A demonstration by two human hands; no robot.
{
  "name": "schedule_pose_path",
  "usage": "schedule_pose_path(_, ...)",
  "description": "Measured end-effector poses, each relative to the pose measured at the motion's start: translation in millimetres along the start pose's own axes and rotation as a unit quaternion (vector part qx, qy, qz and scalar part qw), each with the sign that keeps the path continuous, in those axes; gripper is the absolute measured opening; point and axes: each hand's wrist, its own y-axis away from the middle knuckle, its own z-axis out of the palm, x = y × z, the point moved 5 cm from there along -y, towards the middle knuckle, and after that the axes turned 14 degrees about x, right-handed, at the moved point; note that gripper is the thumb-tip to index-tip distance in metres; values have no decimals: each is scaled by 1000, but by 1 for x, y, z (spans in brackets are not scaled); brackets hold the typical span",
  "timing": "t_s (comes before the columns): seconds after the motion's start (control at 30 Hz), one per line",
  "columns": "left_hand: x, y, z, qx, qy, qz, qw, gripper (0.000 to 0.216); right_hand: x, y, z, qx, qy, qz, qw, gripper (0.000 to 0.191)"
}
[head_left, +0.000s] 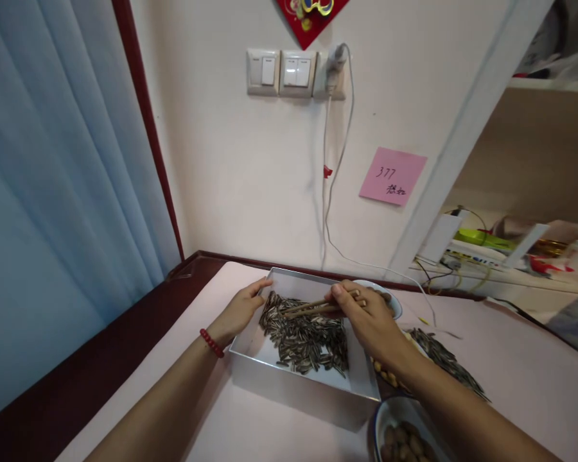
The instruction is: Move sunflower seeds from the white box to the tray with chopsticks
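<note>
A white box (298, 388) with tall sides stands on the pink-white table cover, a layer of striped sunflower seeds (303, 343) spread over its bottom. My left hand (243, 310) is closed on the box's left rim, thumb toward the inside. Over the box's right side, my right hand (370, 321) grips a pair of chopsticks (313, 309). Their tips point left and reach down to the seeds; whether anything sits between them cannot be made out.
Right of the box, a bowl (399, 309) partly hidden by my right hand holds brown nuts. Another bowl (376, 436) with brown nuts stands nearer me. Yellowish pieces (383, 373) and a heap of sunflower seeds (450, 362) lie beyond my right forearm. A white cable (361, 260) trails down the wall.
</note>
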Motion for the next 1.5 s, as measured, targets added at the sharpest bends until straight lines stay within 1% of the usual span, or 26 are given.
schedule_pose_path(0.13,-1,1,-1,-2,-1,3,1000,47,12,-11,20,-18,11,6,1000,40)
schedule_pose_path(0.27,-3,1,0,-6,0,-2,1000,45,19,-16,27,-21,21,7,1000,40)
schedule_pose_path(0.47,-3,2,0,-9,0,-5,1000,48,25,-19,22,-5,21,18,1000,40)
schedule_pose_path(0.57,-3,1,0,-6,0,-6,1000,47,25,-18,15,10,13,21,1000,41)
schedule_pose_path(0.63,-3,1,0,-5,-5,-8,1000,47,20,-15,7,28,13,21,999,40)
schedule_pose_path(0.73,2,1,0,-4,-17,-7,1000,46,4,-7,-15,64,20,19,998,37)
schedule_pose_path(0.8,6,1,0,-2,-28,-3,1000,46,-9,0,-38,97,13,15,995,34)
schedule_pose_path(0.9,11,-1,-1,4,-48,9,999,46,-26,9,-86,178,-7,-1,984,30)
schedule_pose_path(1.0,11,-5,-2,-3,-77,11,997,49,-35,23,-143,285,-19,-42,957,27)
schedule_pose_path(1.07,10,-8,-2,-11,-96,15,995,52,-35,37,-179,352,-4,-53,935,26)
schedule_pose_path(1.17,7,-12,-2,-16,-116,15,993,53,-27,61,-218,415,18,-26,909,25)
schedule_pose_path(1.27,2,-16,-4,-12,-131,2,991,47,-13,81,-242,449,28,-6,893,26)
schedule_pose_path(1.33,-2,-20,-6,-7,-137,-3,990,43,-2,88,-249,456,39,6,889,28)
schedule_pose_path(1.43,-10,-27,-9,-12,-148,10,989,38,14,88,-248,424,40,35,904,31)
schedule_pose_path(1.5,-16,-32,-11,-14,-159,15,987,36,20,83,-243,404,35,45,913,33)
